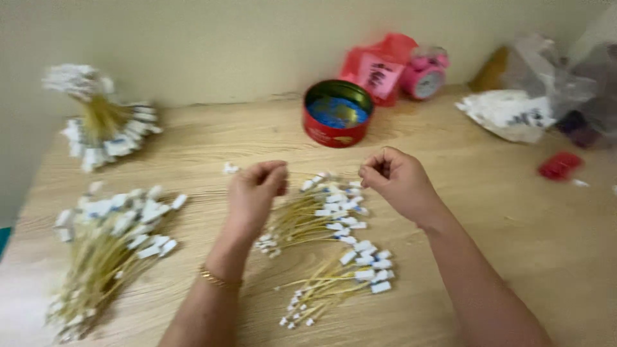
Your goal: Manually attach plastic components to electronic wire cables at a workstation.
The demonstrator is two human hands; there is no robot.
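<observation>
On wooden bench [488,212], your left hand [254,193] and right hand [398,183] hover at centre, both grips pinched closed; whether either pinches anything, cannot tell through blur. Under and between hands: pile of thin yellow sticks with white tags [318,215]. Smaller pile [344,276] nearer you. Bigger heap [106,247] near left, upright bundle [99,119] far left. Red round tin [337,112] far centre, pink alarm clock [424,74] behind it.
</observation>
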